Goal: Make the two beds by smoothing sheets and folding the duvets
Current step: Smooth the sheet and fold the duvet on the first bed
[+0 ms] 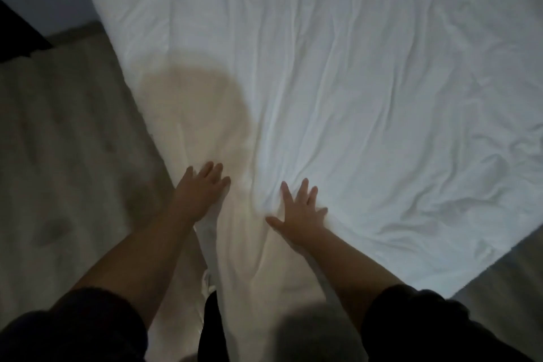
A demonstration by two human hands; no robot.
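The white sheet covers the bed, which runs diagonally from the lower middle of the frame to the top. It is creased nearly everywhere, most deeply at the right edge. The left hand lies flat with its fingers straight, pressing the cloth close to the bed's left edge. The right hand is just beside it, fingers spread wide, palm down on a bunched ridge.

Neither hand grips anything, so the main risk is that a push drags the whole sheet along instead of flattening it, which would heap new folds toward the top. Uneven pressure from the two palms could skew the cloth toward the beige surface at the left, or slide it off that edge. The light is dim and a head shadow falls ahead of the hands, so creases there may go unnoticed.
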